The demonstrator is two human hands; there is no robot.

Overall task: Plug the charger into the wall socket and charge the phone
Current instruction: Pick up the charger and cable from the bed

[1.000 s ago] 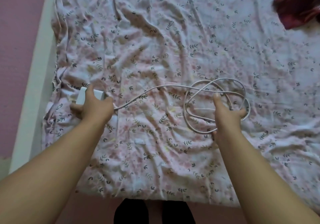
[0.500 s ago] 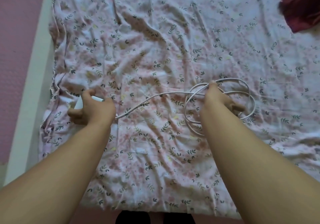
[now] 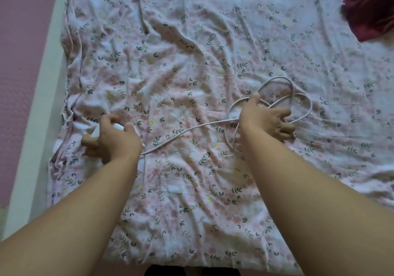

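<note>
A white charger block (image 3: 97, 129) lies on the floral bedsheet (image 3: 191, 41) near the bed's left side, mostly covered by my left hand (image 3: 113, 140), whose fingers are wrapped around it. Its white cable (image 3: 181, 132) runs right across the sheet into loose coiled loops (image 3: 298, 96). My right hand (image 3: 266, 120) rests on the coil, thumb hooked over a loop and fingers curled into the strands. No phone and no wall socket are in view.
A dark red cloth (image 3: 373, 13) lies at the bed's far right corner. A white bed frame edge (image 3: 40, 105) runs along the left, with a pink wall or floor (image 3: 17, 52) beyond it. The sheet is heavily wrinkled.
My left hand has closed further over the charger block, hiding most of it. My right hand has moved over the coil and curled its fingers into the loops, which have shifted slightly.
</note>
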